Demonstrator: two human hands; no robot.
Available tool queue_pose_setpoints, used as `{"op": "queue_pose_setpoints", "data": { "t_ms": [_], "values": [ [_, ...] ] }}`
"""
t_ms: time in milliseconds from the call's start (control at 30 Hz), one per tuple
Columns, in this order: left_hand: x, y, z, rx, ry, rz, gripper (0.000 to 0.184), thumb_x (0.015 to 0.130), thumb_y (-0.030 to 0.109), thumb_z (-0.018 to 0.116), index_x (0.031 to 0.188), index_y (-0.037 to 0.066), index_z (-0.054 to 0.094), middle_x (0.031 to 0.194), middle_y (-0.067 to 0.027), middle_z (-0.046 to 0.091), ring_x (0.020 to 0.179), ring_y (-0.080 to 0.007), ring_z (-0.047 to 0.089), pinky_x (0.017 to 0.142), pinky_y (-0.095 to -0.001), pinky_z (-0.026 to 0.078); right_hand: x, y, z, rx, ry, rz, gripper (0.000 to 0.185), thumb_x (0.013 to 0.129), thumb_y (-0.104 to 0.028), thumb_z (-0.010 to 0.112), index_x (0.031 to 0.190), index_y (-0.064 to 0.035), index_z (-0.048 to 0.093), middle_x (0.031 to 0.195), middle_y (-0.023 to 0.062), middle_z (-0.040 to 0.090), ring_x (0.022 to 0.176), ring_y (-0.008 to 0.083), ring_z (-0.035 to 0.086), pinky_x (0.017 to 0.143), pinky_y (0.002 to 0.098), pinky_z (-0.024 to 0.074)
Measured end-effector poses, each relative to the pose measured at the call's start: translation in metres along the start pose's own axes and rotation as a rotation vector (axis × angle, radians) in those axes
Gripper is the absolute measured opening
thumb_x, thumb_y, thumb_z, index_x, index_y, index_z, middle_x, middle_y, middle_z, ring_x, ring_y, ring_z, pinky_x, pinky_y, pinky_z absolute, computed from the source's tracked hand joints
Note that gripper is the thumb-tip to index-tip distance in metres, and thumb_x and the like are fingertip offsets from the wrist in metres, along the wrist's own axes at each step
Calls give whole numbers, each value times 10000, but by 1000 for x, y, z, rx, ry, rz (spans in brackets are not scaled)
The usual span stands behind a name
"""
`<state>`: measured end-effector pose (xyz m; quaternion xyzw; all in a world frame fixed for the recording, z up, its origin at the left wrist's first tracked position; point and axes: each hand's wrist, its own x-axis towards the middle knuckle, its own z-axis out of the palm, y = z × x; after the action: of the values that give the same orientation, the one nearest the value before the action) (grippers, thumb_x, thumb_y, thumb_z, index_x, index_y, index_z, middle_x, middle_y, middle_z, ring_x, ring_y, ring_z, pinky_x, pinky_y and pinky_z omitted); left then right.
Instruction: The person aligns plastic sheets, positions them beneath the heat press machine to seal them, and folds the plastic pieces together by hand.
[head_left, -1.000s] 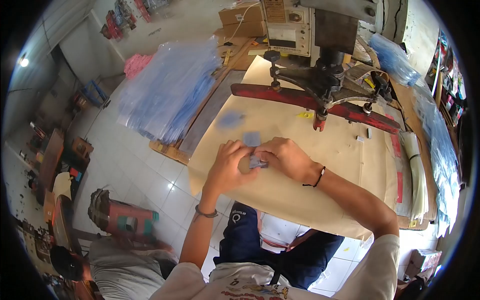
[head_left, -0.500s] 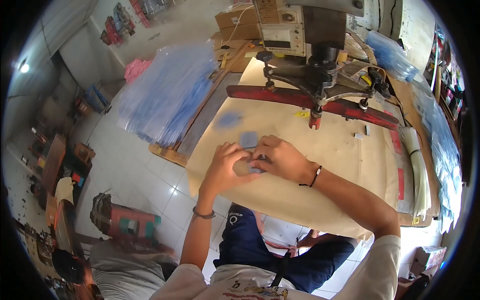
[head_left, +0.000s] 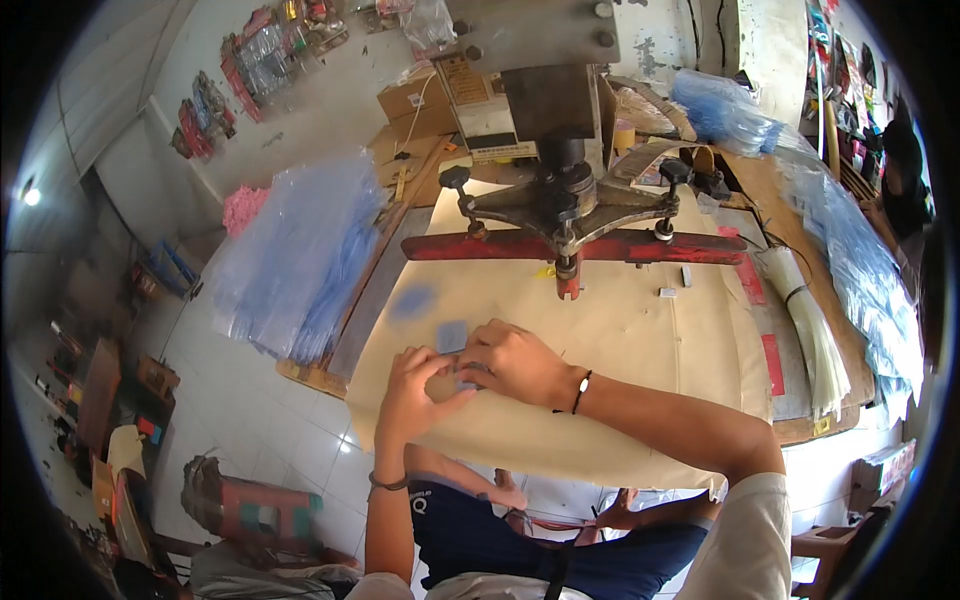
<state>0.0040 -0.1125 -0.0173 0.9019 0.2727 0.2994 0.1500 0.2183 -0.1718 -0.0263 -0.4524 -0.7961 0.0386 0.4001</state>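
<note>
Near front edge of table [head_left: 794, 430], on tan sheet [head_left: 620, 350]: small bluish piece [head_left: 466, 384], pinched between fingers of left hand [head_left: 408, 393] and right hand [head_left: 510, 362], both curled. Square blue-grey piece [head_left: 452, 336] lies flat just beyond hands. Farther off, red bar [head_left: 500, 248] spans sheet. Big stack of clear bluish plastic sheets [head_left: 297, 255] to left, bundle of pale strips [head_left: 806, 320] at right.

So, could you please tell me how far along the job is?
Apparently done: a blue-grey square lies on the brown sheet. In hand: a small bluish piece, partly hidden between the left hand and right hand. Probably left: finishing that piece; nothing shows how many more follow.
</note>
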Motion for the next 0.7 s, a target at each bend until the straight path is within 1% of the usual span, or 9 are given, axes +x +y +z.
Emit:
{"op": "queue_pose_setpoints", "data": {
  "t_ms": [133,167,200,233,300,367,400,600,700],
  "values": [
    [-3,-3,0,11,15,24,434,725,291,899,1064,67,748,900,-41,613,932,-255,581,878,-389,462,-1,1,2,-32,-15,-15,155,895,-213,740,1008,-110,769,941,91,684,952,311,650,860,434,541],
    [-3,-2,0,13,20,22,426,717,270,901,1053,61,744,903,-46,618,933,-256,581,880,-390,461,-1,2,1,-38,-15,-32,152,896,-216,738,1002,-112,768,938,89,684,952,310,650,862,433,539],
    [-3,1,0,15,27,16,418,708,249,904,1041,55,740,905,-50,623,934,-257,580,882,-390,461,0,2,0,-24,-74,-2,158,918,-221,705,1030,-127,766,997,85,676,1024,310,641,935,437,527],
    [-3,3,0,17,33,6,412,700,227,906,1030,49,736,907,-55,629,934,-258,580,884,-390,460,0,2,-1,-43,-48,-27,147,908,-217,716,1012,-127,766,973,76,677,992,302,640,909,427,532],
    [-3,3,1,26,58,22,417,710,267,907,1032,62,738,905,-49,627,928,-259,589,884,-394,463,1,0,-2,-73,1,-76,126,889,-209,737,978,-126,767,924,58,680,928,285,638,858,408,541],
    [-4,-1,3,34,72,41,410,730,322,902,1026,88,743,902,-36,618,914,-259,589,875,-396,463,2,-1,-2,-99,19,-103,113,883,-203,737,963,-127,765,912,48,676,920,276,634,856,401,540],
    [-4,0,2,36,85,48,407,730,326,902,1018,89,739,896,-37,615,903,-264,590,869,-399,463,2,-2,-2,-109,26,-113,107,881,-200,737,955,-128,765,906,44,674,916,271,632,855,398,540],
    [-5,0,2,75,105,79,407,727,337,904,1001,89,733,886,-45,612,890,-276,584,846,-402,459,4,-6,-6,-96,-4,-119,85,863,-183,737,924,-129,761,889,28,680,908,264,635,865,399,535],
    [-6,5,1,71,88,36,404,711,295,908,998,70,734,903,-50,616,931,-273,578,878,-407,460,4,-4,-5,-101,-14,-145,89,859,-179,736,929,-130,763,885,26,682,897,261,639,870,397,533]
  ]
}}
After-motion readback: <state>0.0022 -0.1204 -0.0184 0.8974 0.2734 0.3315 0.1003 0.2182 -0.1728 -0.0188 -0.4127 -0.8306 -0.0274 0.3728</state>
